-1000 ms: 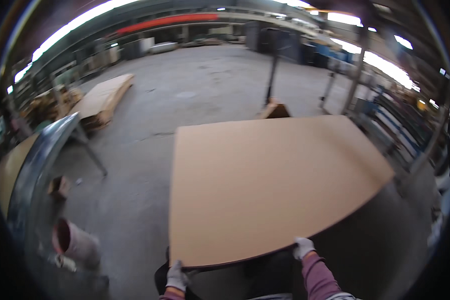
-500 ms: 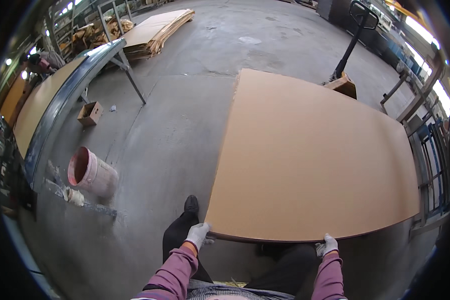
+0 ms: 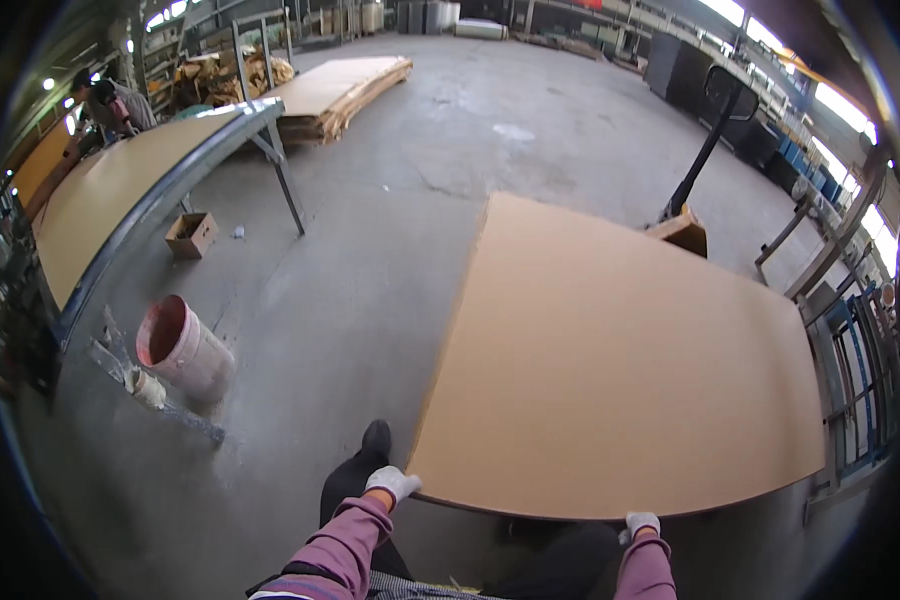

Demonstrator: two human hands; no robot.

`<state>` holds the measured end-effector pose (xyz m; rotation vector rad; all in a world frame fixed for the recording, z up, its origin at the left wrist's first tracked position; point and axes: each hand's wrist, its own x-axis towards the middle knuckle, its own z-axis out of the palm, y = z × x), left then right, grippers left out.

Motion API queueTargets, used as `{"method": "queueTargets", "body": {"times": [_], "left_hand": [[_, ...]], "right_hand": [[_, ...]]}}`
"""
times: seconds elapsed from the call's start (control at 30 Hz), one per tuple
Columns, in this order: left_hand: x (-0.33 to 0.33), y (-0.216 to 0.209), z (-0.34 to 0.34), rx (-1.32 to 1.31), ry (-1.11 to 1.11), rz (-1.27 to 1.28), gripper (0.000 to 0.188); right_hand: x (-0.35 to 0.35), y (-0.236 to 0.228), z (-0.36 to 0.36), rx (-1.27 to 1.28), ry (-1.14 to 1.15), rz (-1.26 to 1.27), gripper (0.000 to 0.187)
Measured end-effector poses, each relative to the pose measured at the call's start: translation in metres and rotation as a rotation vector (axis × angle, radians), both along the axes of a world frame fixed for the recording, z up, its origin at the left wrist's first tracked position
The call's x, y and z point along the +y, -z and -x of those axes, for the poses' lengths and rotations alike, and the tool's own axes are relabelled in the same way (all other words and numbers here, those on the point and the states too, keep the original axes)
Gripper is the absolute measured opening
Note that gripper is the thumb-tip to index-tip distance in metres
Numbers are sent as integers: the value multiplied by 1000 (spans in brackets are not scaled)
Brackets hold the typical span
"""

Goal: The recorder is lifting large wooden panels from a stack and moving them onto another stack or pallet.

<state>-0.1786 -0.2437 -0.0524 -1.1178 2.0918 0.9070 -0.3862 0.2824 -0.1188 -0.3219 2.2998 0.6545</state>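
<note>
A large flat brown board [image 3: 620, 370] spreads out in front of me, its near edge close to my legs. My left hand [image 3: 394, 484], in a white glove, is closed on the board's near left corner. Further right along the same edge, my right hand [image 3: 642, 525], also gloved, grips the board. The fingertips of both hands are partly hidden at the edge. What lies beneath the board is mostly covered by it.
A pallet jack [image 3: 705, 150] stands beyond the board, and a metal rack [image 3: 855, 370] at its right. Leftward are a pinkish bucket [image 3: 195, 355], a small carton [image 3: 191, 236] and a metal-framed table [image 3: 170, 165], with another person [image 3: 115, 105] behind it. Stacked sheets [image 3: 345, 85] lie farther off.
The view has tilted up, so the board and my hands sit lower in the picture. Both hands keep their hold on the near edge.
</note>
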Motion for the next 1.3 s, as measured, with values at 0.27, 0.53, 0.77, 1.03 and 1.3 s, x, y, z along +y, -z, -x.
{"method": "queueTargets", "body": {"times": [0.27, 0.53, 0.77, 1.03, 1.3], "left_hand": [[-70, -12, -79, 694, -750, 44, 26], [-98, 14, -268, 487, -1368, -151, 11], [-116, 14, -317, 709, -1447, -184, 15], [-338, -97, -318, 1691, -1588, 253, 49], [-423, -101, -322, 1747, -1157, 34, 47]], "right_hand": [[-129, -140, -41, 4, 914, 1065, 15], [-339, -519, -218, -100, -1050, 982, 9], [-362, -556, -271, -160, -843, 879, 20], [-387, -494, -263, -463, -1060, 994, 19], [-281, -328, -178, -18, 137, 1382, 21]]}}
